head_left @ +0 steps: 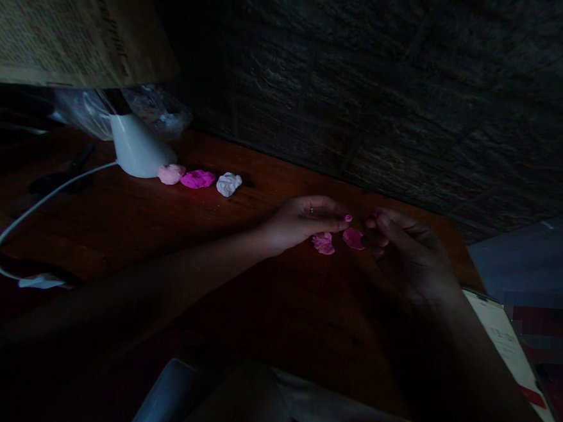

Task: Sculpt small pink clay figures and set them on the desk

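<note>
My left hand point(304, 220) reaches in over the table, thumb and fingertips closed on a tiny pink piece of clay point(348, 219). A ring shows on one of its fingers. Opposite it, my right hand point(409, 245) has thumb and forefinger pressed together; what sits between them is too dark to make out. Below the left fingertips lies a crumpled pink lump of clay point(323, 243) with a ragged edge. Beside it, near the right fingertips, is a flattened pink piece of clay point(353, 238).
A light pink lump point(171, 174), a magenta lump point(198, 179) and a white lump point(229, 184) line up by a white lamp base point(139, 146). Its cord point(45, 204) loops left. A stone-textured wall point(367, 82) stands behind; a paper pad point(499, 335) lies right.
</note>
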The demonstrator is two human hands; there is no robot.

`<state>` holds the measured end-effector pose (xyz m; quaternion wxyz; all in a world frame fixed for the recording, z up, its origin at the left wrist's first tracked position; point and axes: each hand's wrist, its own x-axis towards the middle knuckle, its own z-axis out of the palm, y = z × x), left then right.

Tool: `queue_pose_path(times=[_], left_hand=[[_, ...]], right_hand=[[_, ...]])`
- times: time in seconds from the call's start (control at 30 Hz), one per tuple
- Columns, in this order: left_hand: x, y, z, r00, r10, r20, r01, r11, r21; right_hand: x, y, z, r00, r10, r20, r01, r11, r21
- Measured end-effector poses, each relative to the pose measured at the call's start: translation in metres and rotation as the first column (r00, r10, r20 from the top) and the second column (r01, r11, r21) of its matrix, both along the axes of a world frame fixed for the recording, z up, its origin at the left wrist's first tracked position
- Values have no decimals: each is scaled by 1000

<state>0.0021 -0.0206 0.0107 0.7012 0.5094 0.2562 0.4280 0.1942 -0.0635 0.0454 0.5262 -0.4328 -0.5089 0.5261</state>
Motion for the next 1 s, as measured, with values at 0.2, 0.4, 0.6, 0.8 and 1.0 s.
queue_pose_path(times=[0.2, 0.4, 0.6, 0.8, 1.0], left_hand=[[0, 0, -1, 1000, -17, 4, 17, 1000, 14], [0, 1, -2, 1000, 2, 23, -3, 1000, 20], [0, 1, -1, 1000, -8, 23, 8, 1000, 12], [-1, -1, 0, 998, -51, -24, 52, 998, 20], [-1, -2, 1, 997, -68, -33, 69, 997, 34]], right_hand=[[-4, -2, 1, 1000, -10, -30, 10, 1000, -5], [-4, -4, 1, 1000, 16, 25, -16, 1000, -25], [-5, -5, 3, 999, -15, 41, 15, 1000, -11], [-8, -6, 6, 999, -39, -15, 39, 999, 31], [-5, -2, 0, 996, -32, -82, 33, 999, 8]])
